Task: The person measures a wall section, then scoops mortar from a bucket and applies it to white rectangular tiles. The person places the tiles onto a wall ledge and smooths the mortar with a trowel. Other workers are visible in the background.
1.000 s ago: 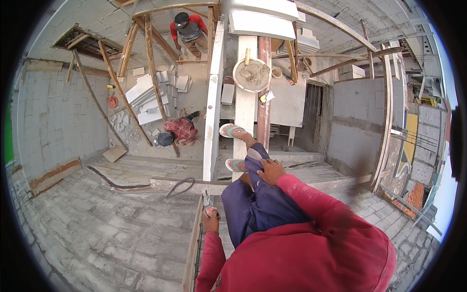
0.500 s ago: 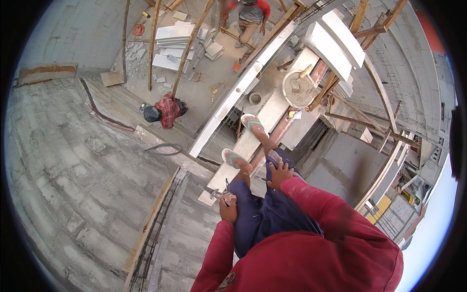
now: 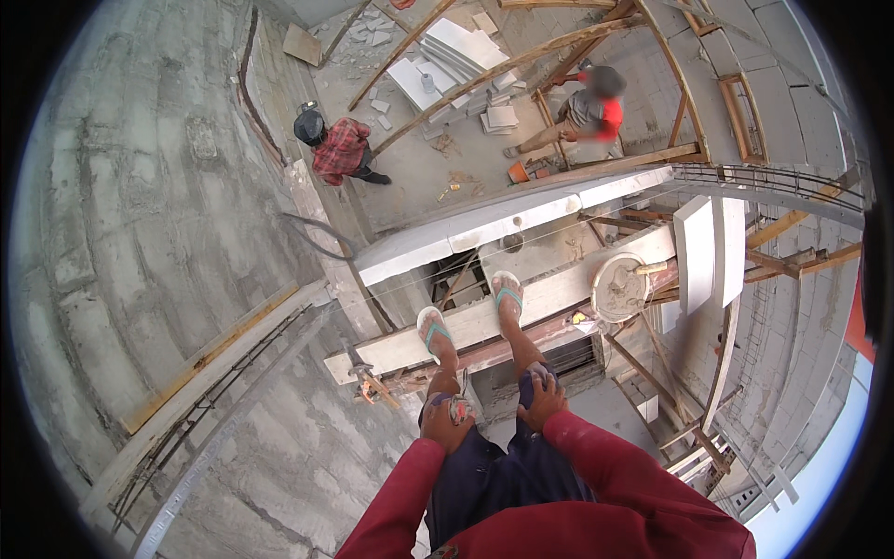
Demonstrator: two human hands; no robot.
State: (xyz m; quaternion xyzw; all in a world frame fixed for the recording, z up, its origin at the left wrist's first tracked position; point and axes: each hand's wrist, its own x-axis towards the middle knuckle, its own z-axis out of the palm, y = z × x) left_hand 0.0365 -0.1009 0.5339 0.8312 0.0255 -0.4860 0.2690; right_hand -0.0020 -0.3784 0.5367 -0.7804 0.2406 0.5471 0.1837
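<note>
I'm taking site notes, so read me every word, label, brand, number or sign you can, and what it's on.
None can be read.
Red long-sleeved top, lower edge: emblem, cut off.
Grey strip, lower left: pale marks, too small.
Red-and-grey object in left hand: nothing legible.

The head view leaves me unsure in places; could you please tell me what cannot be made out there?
Held thing, head view: mostly covered by the left hand.
Palm of the right hand, head view: hidden against the trousers.
Co-worker's head, head view: blurred.
Red thing, head view: cut off by the upper edge.
</note>
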